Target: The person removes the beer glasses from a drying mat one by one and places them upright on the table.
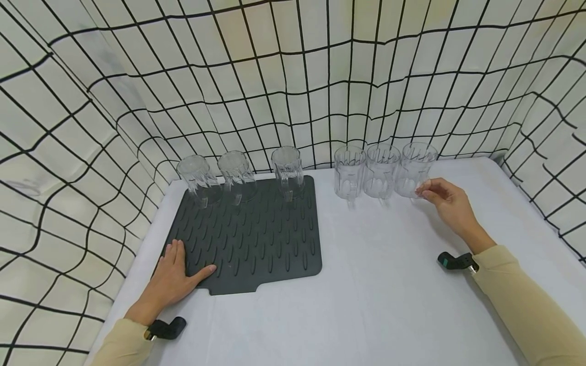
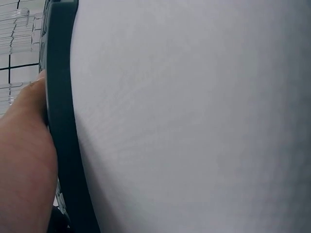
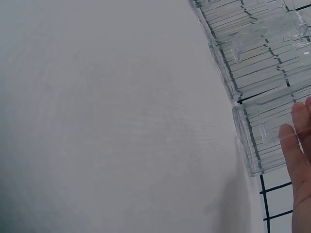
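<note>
My left hand [image 1: 170, 277] rests on the front left corner of a dark grey ribbed drying mat [image 1: 256, 239], fingers straight and thumb spread. In the left wrist view, part of that hand [image 2: 26, 150] shows beside the mat's edge [image 2: 63, 116]. At the right, my right hand [image 1: 450, 206] has its thumb and fingertips together at the handle side of the rightmost clear glass mug [image 1: 415, 168]. The right wrist view shows the fingers [image 3: 291, 141] against this mug [image 3: 262, 131], appearing to pinch its handle.
Two more glass mugs [image 1: 349, 173] [image 1: 381, 173] stand close beside it on the white tablecloth [image 1: 366, 284]. Along the mat's back edge are three glass mugs [image 1: 199, 178] [image 1: 237, 175] [image 1: 288, 173], spaced apart. Black netting [image 1: 316, 91] over white walls encloses the table's back and sides.
</note>
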